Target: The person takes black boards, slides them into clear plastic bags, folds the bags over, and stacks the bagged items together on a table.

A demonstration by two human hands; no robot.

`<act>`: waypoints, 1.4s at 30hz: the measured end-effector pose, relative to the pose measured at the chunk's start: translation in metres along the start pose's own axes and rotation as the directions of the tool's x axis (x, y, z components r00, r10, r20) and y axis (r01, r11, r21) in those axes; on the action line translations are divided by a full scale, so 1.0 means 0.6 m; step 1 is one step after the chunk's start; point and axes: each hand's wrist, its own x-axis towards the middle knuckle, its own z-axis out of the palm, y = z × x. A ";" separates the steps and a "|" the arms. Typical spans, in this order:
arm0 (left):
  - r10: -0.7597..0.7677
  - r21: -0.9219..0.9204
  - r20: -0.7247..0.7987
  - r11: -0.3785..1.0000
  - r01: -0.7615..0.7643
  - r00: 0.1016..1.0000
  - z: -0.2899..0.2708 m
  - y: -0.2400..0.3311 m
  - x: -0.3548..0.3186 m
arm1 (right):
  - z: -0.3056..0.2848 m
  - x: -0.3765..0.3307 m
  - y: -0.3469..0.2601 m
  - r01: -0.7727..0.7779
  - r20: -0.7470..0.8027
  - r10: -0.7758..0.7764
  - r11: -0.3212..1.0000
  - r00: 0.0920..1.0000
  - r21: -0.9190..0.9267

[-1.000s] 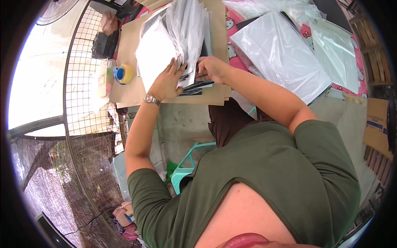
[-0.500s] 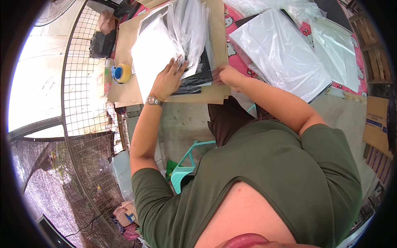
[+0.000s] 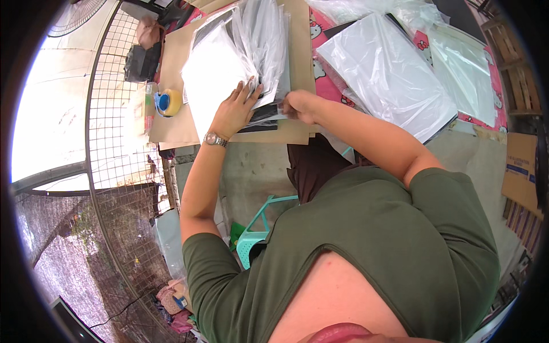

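Note:
My left hand lies with fingers spread on the lower corner of a bright white sheet. Clear plastic sleeves are bunched on the sheet's right side, and a black board shows from beneath. At the pile's lower right edge, my right hand has its fingers bent and pinched on a plastic edge; the fingertips are slightly blurred. Brown cardboard lies under the whole pile.
A yellow tape roll with a blue core stands at the left. To the right lies a plastic-wrapped white stack, with clear plastic sheets beyond it on a pink patterned cloth. A wire grid borders the left; a teal stool stands below.
My right hand has moved left, over the pile's lower right edge, and the plastic there has shifted with it. My left hand stays nearly in place.

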 end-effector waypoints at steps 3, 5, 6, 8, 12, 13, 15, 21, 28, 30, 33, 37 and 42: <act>-0.001 -0.003 -0.018 1.000 0.001 1.000 0.000 0.001 -0.002 | 0.019 -0.012 -0.038 0.098 0.184 -0.116 0.990 0.976 0.105; 0.003 0.013 -0.052 1.000 -0.003 0.999 -0.003 -0.001 0.001 | 0.041 -0.058 -0.070 0.166 0.157 -0.170 0.985 0.973 0.040; -0.002 -0.006 -0.033 1.000 0.002 0.999 -0.006 -0.001 0.002 | 0.035 -0.048 -0.065 0.164 0.190 -0.174 0.984 0.966 0.063; -0.015 -0.044 0.005 0.999 0.015 1.000 -0.013 0.000 -0.002 | 0.025 -0.034 -0.055 0.158 0.256 -0.181 0.981 0.950 0.109; 0.009 0.033 -0.021 0.999 -0.009 1.000 0.001 0.003 0.000 | 0.010 -0.044 -0.038 0.183 0.176 -0.193 0.981 0.965 0.069; 0.011 0.028 -0.013 1.000 -0.011 1.000 0.000 0.003 0.001 | 0.002 -0.046 -0.037 0.204 0.169 -0.195 0.978 0.966 -0.037; 0.028 0.031 -0.019 0.999 -0.027 0.999 -0.004 0.002 0.006 | -0.020 -0.046 -0.023 0.160 0.079 -0.149 0.975 0.986 -0.154; 0.035 0.040 -0.026 0.999 -0.034 0.999 -0.007 -0.002 0.006 | -0.019 -0.045 -0.015 -0.030 -0.005 0.031 0.990 1.000 0.135; 0.041 0.003 -0.069 0.999 -0.041 0.997 -0.010 0.004 0.002 | 0.004 -0.014 -0.065 -0.002 0.160 -0.032 0.978 0.987 0.208; 0.041 -0.009 -0.080 0.999 -0.042 0.996 -0.016 0.007 0.003 | 0.001 -0.006 -0.058 0.026 0.136 -0.049 0.986 0.989 0.162; 0.041 -0.011 -0.085 0.999 -0.042 0.996 -0.021 0.014 -0.001 | 0.000 0.000 -0.047 -0.016 0.143 -0.009 0.985 0.990 0.172; 0.005 0.040 0.004 0.999 -0.005 1.000 -0.006 0.005 -0.008 | 0.024 -0.032 -0.029 0.086 0.069 -0.103 0.975 0.992 0.207; 0.034 0.027 -0.036 0.999 -0.033 0.999 -0.019 -0.007 0.019 | -0.021 0.028 0.091 -0.058 0.076 0.053 0.996 0.996 0.060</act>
